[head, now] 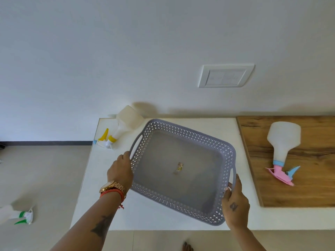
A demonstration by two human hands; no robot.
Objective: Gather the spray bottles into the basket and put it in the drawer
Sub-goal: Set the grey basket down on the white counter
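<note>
Hands, left (120, 172) and right (235, 205), grip my basket (183, 189) rims; yellow bottle (118, 130) lies just beyond its left end, nozzle toward me, nearest the left.

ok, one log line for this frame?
hands: left and right grip basket ends | basket: no bottles in it, on white table | bottles: yellow table, pink board, green floor

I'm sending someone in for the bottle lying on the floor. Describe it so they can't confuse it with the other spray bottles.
Start at the white table where both hands hold the grey basket, then look down to the floor on the person's left. The floor bottle lies on its side. It alone has a green trigger; the table bottle has yellow, the board bottle pink and blue.
</note>
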